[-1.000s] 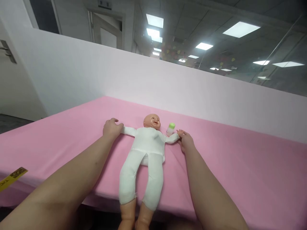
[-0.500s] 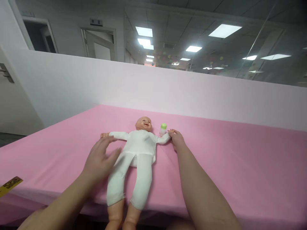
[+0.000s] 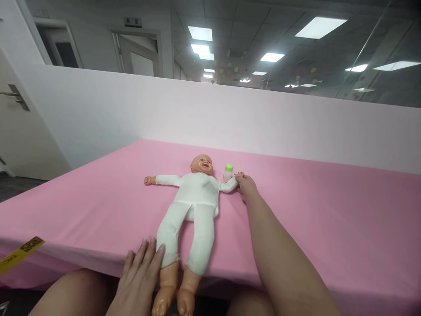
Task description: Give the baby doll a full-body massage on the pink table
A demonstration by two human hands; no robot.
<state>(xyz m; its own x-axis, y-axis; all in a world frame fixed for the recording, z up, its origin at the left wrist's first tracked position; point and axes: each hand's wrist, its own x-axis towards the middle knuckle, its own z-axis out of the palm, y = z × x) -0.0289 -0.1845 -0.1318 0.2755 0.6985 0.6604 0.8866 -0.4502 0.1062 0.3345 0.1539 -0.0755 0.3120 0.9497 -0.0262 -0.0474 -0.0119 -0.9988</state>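
On its back on the pink sheet [image 3: 289,210] lies a baby doll [image 3: 199,188] in a white suit, its head away from me and its bare feet over the near edge. My right hand [image 3: 247,186] pinches the doll's wrist on the right side. Flat at the sheet's near edge rests my left hand [image 3: 140,272], fingers stretched out, beside the doll's lower leg and holding nothing. A small bottle with a green cap [image 3: 228,172] stands between the doll's head and my right hand.
Behind the sheet runs a low white wall [image 3: 230,118] with glass above it. A door with a handle [image 3: 19,97] is at the left. A yellow tag with a printed code [image 3: 23,253] lies at the near left edge. My knees are under the edge.
My left hand has moved from beside the doll's arm back toward me, down to the near edge. My right hand stays on the doll's wrist. The view has shifted slightly.
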